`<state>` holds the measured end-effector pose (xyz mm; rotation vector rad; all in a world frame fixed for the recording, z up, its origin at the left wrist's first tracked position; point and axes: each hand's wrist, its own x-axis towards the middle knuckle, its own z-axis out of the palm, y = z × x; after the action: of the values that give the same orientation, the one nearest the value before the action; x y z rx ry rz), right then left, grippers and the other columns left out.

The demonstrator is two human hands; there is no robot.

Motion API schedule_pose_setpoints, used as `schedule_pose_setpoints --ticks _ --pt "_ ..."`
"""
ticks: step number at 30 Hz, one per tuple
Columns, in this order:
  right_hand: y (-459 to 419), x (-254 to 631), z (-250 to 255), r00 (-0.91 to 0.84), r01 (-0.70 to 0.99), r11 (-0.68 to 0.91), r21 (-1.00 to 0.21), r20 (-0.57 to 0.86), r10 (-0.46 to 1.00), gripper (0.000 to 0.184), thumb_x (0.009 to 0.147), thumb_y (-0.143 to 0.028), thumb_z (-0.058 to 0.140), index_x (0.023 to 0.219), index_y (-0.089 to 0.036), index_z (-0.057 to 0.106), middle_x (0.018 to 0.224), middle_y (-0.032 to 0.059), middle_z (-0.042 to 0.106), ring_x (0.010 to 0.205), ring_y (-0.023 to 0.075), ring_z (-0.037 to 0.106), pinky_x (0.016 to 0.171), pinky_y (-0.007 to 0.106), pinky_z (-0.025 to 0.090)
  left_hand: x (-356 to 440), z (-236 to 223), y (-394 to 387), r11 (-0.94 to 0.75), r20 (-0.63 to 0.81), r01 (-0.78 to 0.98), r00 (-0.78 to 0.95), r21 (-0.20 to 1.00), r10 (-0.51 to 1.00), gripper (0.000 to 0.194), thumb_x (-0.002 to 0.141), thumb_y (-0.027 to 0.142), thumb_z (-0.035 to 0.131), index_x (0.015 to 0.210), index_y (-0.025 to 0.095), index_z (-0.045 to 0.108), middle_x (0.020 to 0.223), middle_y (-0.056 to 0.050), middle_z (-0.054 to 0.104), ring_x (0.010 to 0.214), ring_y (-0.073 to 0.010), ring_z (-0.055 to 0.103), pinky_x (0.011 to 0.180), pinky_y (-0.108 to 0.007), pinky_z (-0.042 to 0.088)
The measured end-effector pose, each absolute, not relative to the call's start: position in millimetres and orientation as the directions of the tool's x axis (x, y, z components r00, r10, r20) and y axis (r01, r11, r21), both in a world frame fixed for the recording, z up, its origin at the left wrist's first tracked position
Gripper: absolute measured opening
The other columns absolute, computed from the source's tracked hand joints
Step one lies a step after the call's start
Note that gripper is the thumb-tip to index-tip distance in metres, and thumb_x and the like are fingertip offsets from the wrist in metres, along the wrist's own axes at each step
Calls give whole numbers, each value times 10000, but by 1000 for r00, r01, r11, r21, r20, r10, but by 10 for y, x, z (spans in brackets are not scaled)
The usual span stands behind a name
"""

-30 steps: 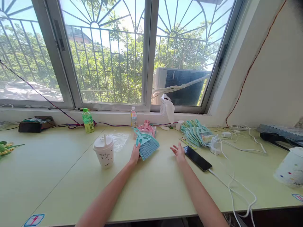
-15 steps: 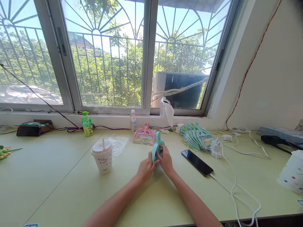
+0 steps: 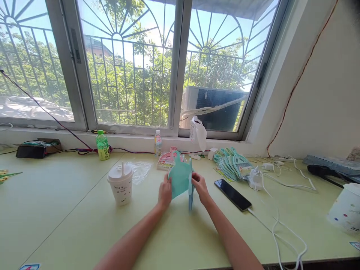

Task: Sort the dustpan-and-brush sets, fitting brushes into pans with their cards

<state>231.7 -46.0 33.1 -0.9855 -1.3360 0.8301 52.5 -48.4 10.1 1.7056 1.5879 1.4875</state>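
A teal mini dustpan (image 3: 180, 179) is gripped at its left edge by my left hand (image 3: 165, 190), its flat back facing me. Right beside it, my right hand (image 3: 200, 187) holds a small teal brush (image 3: 190, 187) upright and edge-on, bristles pointing down. The two pieces are close together at the top; whether they touch there I cannot tell. Behind them lies a pink dustpan and brush set (image 3: 168, 159), partly hidden by the teal dustpan. More teal dustpan and brush sets (image 3: 233, 164) lie overlapped in a pile to the right.
A white lidded cup with a straw (image 3: 120, 184) stands left of my hands, near a clear plastic bag (image 3: 140, 172). On the right are a black phone (image 3: 233, 195), white cables (image 3: 277, 221) and a white container (image 3: 345, 208). A green bottle (image 3: 102, 145) and a clear bottle (image 3: 158, 143) stand along the window.
The teal dustpan and brush, held together before, are now apart. My left hand has shifted left with the dustpan, turning its back towards me; my right hand has the brush.
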Motion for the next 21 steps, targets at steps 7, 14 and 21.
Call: schedule_pose_setpoints --ticks 7,14,21 --pt "-483 2824 567 188 499 212 -841 343 920 430 698 -568 589 813 -167 691 719 67 636 657 181 549 572 270 366 -62 239 -128 -162 398 440 -521 883 755 368 925 341 269 1103 170 542 948 -108 656 878 -230 613 707 -309 453" --pt "-375 2968 277 218 965 -208 -163 51 975 287 767 -412 573 842 -178 721 950 149 691 924 267 642 706 305 423 199 119 -235 -16 78 783 -41 622 996 406 871 455 374 673 184 603 731 -75 657 732 -216 608 603 -269 371" --pt "-368 2948 227 217 972 -204 -116 110 970 262 760 -341 589 916 -163 701 980 163 682 928 290 650 699 329 432 206 178 -318 -233 180 896 176 379 968 573 861 564 323 516 183 576 618 -72 637 619 -186 571 582 -271 323"
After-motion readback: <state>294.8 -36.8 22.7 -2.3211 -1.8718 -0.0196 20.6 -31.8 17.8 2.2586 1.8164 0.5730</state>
